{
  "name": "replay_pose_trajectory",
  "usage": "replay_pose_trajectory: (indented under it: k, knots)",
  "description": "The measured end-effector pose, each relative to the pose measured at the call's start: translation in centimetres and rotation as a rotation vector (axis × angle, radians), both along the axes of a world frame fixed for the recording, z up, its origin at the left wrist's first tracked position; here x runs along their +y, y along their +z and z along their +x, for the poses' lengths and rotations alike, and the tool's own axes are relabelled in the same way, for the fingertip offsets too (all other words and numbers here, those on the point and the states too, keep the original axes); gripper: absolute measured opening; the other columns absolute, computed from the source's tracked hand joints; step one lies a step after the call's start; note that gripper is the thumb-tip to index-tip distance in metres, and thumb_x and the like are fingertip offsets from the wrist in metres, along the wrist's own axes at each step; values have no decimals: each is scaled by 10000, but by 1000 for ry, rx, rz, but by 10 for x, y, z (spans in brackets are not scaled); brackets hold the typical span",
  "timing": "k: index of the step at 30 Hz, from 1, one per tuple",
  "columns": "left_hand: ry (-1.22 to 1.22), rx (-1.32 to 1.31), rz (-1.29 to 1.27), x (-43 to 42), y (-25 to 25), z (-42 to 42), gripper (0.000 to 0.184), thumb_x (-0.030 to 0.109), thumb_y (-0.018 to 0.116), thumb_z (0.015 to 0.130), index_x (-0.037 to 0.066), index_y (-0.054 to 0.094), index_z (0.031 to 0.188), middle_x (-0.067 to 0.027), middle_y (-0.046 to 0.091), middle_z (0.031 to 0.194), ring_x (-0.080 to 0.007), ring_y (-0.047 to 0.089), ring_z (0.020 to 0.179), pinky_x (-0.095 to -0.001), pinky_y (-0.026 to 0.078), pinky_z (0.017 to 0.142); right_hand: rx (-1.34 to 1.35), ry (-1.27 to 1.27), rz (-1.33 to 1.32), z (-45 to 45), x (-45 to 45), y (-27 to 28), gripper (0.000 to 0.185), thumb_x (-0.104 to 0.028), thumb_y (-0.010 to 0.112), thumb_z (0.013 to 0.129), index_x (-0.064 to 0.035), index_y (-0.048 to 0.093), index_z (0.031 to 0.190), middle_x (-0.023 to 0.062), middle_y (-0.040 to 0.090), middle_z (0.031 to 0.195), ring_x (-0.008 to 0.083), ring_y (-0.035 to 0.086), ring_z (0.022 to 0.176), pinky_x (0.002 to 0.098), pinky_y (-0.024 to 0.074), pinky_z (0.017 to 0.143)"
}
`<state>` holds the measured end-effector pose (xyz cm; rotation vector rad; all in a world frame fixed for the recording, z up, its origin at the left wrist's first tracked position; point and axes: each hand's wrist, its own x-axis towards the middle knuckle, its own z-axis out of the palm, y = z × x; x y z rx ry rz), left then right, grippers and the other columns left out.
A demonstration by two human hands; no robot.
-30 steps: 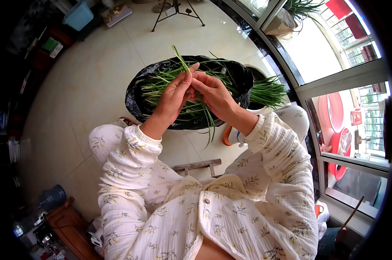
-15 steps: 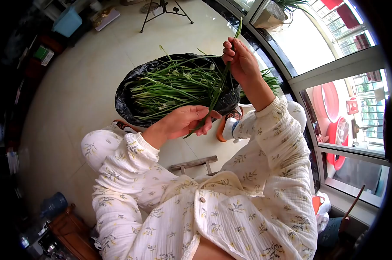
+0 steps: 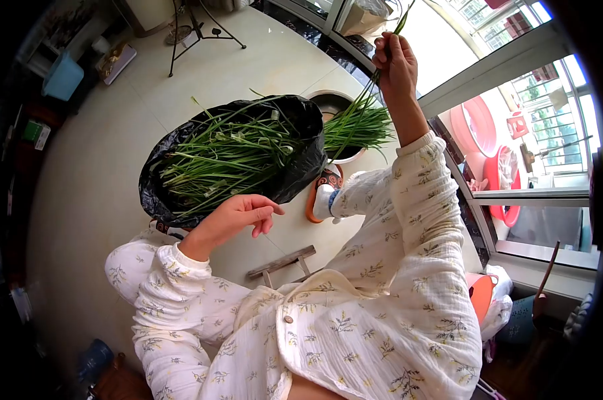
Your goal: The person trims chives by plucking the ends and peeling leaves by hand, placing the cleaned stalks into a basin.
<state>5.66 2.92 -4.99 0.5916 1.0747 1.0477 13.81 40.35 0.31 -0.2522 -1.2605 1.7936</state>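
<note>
Black plastic, one open bag [image 3: 305, 175], heaped with greens [image 3: 228, 157]: we list it first, in the head view. Right hand [image 3: 398, 67]: grip clamped on a few strands [image 3: 402, 24], tips up, tails slanting down and left toward the bowl [image 3: 348, 159]. Their long axis runs from hand to bowl, where more greens [image 3: 361, 125] lie; we count the right hand nearer. Left hand [image 3: 236, 217]: fingers loosely curled, nothing seen in the grip, just beside the bag's near edge; contact we cannot tell. Surface: pale tiled floor [image 3: 268, 63]. Room: wooden stool [image 3: 281, 260], metal stand [image 3: 196, 28], blue tub [image 3: 63, 75], glazed doors at right, pink basins [image 3: 473, 127] beyond.
</note>
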Motion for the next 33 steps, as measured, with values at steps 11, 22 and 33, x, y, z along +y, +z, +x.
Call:
replay_pose_trajectory:
  k: [11, 22, 33]
  knots:
    - [568, 285, -20, -29, 10, -81, 228, 166, 503, 963, -4, 596, 1083, -29, 586, 745, -67, 519, 623, -181, 423, 558, -1000, 1, 1599, 25, 83, -211, 78, -115, 535, 837, -68, 563, 893, 110, 603, 767, 305, 616, 788, 415, 476, 662]
    - [763, 320, -83, -31, -28, -128, 207, 154, 524, 953, 8, 597, 1080, -28, 590, 775, -73, 505, 622, -183, 415, 588, -1248, 233, 1654, 23, 48, -341, 84, -137, 546, 809, -90, 594, 860, 60, 605, 862, 229, 590, 925, 358, 456, 783]
    - [666, 1151, -160, -42, -36, -134, 98, 73, 637, 835, -9, 641, 889, -46, 625, 763, -127, 570, 627, -245, 461, 603, -1072, 82, 1314, -4, 43, -311, 237, -130, 646, 777, -82, 571, 996, 86, 566, 984, 286, 543, 990, 414, 440, 805]
